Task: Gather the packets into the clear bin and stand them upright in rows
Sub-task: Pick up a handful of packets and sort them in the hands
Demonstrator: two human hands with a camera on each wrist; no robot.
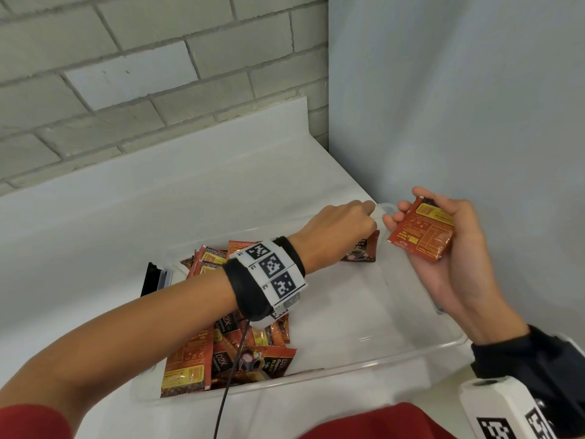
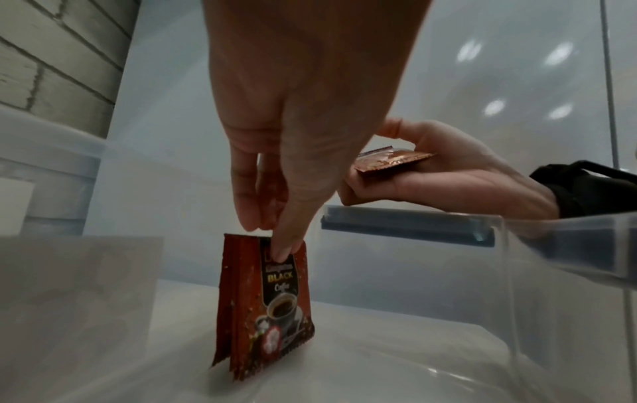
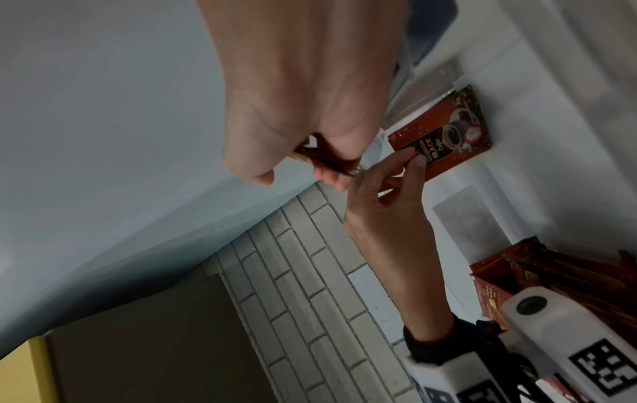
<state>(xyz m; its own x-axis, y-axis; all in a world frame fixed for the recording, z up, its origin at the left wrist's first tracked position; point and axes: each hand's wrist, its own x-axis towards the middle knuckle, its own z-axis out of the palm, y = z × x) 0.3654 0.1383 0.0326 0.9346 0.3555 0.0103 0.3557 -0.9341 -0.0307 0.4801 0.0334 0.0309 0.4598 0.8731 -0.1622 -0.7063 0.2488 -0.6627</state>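
The clear bin [image 1: 414, 351] sits on a white counter. A loose pile of red coffee packets [image 1: 228, 353] lies in its left half. My left hand [image 1: 368, 223] reaches to the bin's far right corner and pinches the top edge of an upright packet [image 2: 269, 300], whose bottom rests on the bin floor; a second packet seems to stand right behind it. The same packet [image 1: 364, 250] shows below my knuckles. Just right of it, above the bin's rim, my right hand [image 1: 406, 205] grips a small stack of packets [image 1: 421, 232], seen edge-on in the left wrist view [image 2: 389, 161].
A grey brick wall [image 1: 142, 74] runs behind the counter, and a pale blue panel [image 1: 459, 106] stands close on the right. A black clip-like part [image 1: 152, 280] sits at the bin's left end. A thin cable [image 1: 228, 375] hangs from my left wristband over the pile.
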